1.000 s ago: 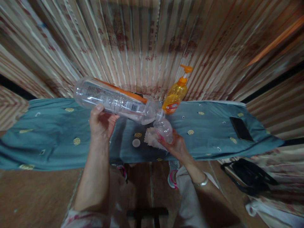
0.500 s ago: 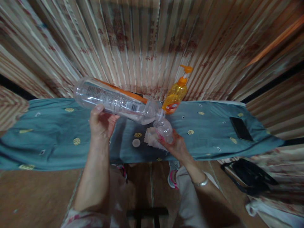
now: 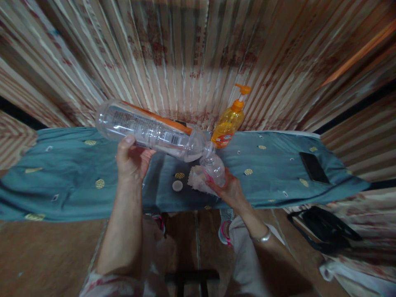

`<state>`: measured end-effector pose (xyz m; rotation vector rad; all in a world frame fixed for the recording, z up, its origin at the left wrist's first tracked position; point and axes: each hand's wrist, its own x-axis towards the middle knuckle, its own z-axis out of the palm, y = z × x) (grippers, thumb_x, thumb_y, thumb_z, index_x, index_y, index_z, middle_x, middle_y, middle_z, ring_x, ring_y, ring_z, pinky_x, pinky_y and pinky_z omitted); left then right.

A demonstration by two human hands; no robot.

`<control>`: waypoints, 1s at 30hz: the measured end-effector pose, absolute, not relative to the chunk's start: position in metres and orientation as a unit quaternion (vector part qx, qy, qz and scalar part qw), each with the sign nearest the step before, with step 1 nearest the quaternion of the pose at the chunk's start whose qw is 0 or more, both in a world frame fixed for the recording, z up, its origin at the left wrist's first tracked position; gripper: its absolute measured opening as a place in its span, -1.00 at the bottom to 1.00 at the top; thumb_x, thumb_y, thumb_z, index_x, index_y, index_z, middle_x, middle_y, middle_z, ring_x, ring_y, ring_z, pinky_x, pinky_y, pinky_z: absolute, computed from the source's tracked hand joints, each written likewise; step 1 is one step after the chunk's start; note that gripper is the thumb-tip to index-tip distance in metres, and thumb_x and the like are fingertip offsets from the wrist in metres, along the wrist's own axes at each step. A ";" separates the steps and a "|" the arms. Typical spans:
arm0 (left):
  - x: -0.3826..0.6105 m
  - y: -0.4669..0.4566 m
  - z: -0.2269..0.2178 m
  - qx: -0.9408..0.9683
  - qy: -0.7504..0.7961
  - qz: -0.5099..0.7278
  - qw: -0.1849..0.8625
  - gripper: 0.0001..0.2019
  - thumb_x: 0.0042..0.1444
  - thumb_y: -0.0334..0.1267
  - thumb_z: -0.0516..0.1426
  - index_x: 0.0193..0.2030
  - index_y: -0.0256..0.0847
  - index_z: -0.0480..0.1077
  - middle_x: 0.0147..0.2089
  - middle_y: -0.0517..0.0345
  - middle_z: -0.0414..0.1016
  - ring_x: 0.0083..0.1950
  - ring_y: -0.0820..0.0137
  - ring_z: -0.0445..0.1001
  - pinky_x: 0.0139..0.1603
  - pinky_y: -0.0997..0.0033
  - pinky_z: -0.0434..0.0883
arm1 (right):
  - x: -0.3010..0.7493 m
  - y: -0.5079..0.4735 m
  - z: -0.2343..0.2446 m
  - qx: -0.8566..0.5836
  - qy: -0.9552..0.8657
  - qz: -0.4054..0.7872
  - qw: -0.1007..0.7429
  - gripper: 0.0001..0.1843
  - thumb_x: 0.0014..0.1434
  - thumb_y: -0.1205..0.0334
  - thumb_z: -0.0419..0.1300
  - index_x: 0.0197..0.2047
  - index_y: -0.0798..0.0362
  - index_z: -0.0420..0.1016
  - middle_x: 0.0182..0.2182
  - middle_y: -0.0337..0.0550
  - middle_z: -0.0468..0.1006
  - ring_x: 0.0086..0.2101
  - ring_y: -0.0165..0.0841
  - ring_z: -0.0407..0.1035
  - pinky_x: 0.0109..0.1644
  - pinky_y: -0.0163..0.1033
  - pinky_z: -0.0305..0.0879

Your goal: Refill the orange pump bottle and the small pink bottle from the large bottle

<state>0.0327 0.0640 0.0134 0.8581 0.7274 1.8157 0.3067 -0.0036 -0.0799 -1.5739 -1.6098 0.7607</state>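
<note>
My left hand (image 3: 131, 159) grips a large clear plastic bottle (image 3: 148, 131) with an orange label, tipped nearly level, its mouth down to the right. The mouth meets the top of a small clear bottle (image 3: 213, 168), which my right hand (image 3: 227, 190) holds upright just above the teal cloth (image 3: 77, 173). A crumpled white tissue (image 3: 196, 180) lies under the small bottle beside my right fingers. A round white cap (image 3: 177, 186) rests on the cloth between my hands.
An orange pump soap bottle (image 3: 229, 121) stands behind the small bottle against the striped curtain. A black phone (image 3: 314, 167) lies on the cloth at the right. A dark bag (image 3: 324, 229) sits on the floor at lower right. A dark stool (image 3: 192, 278) stands below.
</note>
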 end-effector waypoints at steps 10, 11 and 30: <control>0.029 0.066 0.011 0.365 0.304 0.738 0.479 -0.67 -0.19 -0.01 0.39 -0.29 -0.03 0.50 -0.35 0.11 0.61 0.17 -0.03 0.59 -0.04 0.01 0.62 | 0.306 -0.004 -0.080 -0.619 -0.624 0.295 0.375 -0.43 0.08 -0.07 0.42 0.12 -0.05 0.52 -0.06 0.05 0.75 -0.04 0.14 0.67 0.05 0.21 0.60; 0.030 0.066 0.011 0.358 0.300 0.743 0.480 -0.67 -0.20 -0.02 0.39 -0.29 -0.03 0.50 -0.36 0.10 0.61 0.14 -0.02 0.60 -0.05 0.02 0.62 | 0.306 -0.004 -0.080 -0.617 -0.623 0.296 0.378 -0.43 0.08 -0.07 0.43 0.12 -0.06 0.53 -0.06 0.04 0.75 -0.05 0.14 0.67 0.05 0.21 0.61; 0.027 0.064 0.011 0.383 0.314 0.723 0.482 -0.68 -0.14 0.02 0.37 -0.26 0.00 0.50 -0.31 0.09 0.64 0.18 -0.05 0.61 -0.03 -0.03 0.64 | 0.306 -0.004 -0.078 -0.614 -0.631 0.291 0.373 -0.41 0.10 -0.06 0.43 0.14 0.01 0.53 -0.04 0.11 0.74 -0.02 0.13 0.67 0.08 0.17 0.61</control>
